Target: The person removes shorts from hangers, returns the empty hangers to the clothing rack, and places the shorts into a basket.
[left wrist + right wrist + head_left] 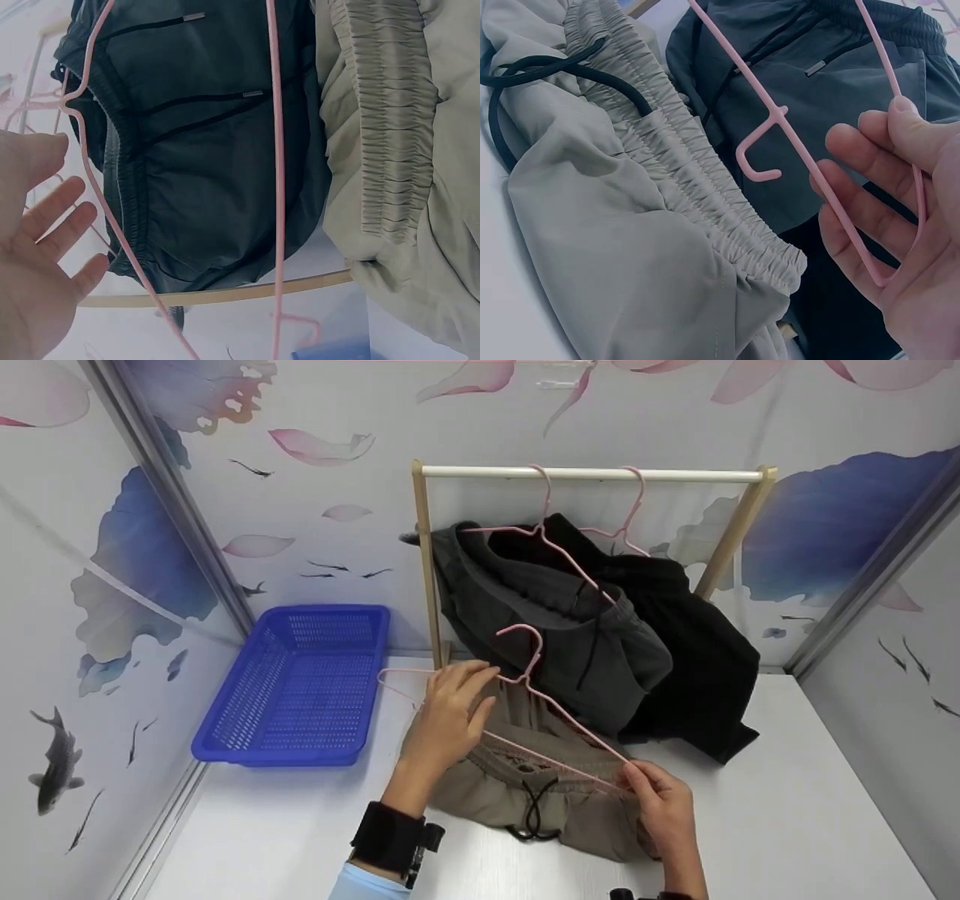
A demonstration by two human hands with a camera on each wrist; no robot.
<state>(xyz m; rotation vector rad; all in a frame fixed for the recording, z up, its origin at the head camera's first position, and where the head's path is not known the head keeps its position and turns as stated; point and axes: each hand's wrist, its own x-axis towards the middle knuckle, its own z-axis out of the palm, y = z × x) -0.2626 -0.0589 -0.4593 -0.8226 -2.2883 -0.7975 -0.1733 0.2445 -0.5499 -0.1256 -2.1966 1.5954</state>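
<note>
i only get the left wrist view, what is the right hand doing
Observer: The head view shows the right hand pinching one end of a pink hanger.
Operator: does the tan garment have a cord
Observer: Yes, the right wrist view shows a black drawstring at its waistband.
Operator: what is the blue strip at the bottom of my picture
Observer: Most likely the blue basket, which the head view shows standing left of the rack.

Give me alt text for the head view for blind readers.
A person's right hand grips a pink hanger over a khaki drawstring garment on a white table, the left hand by the hanger's other arm. Behind, a gray garment and a black garment hang from a rack; a blue basket stands left.
</note>
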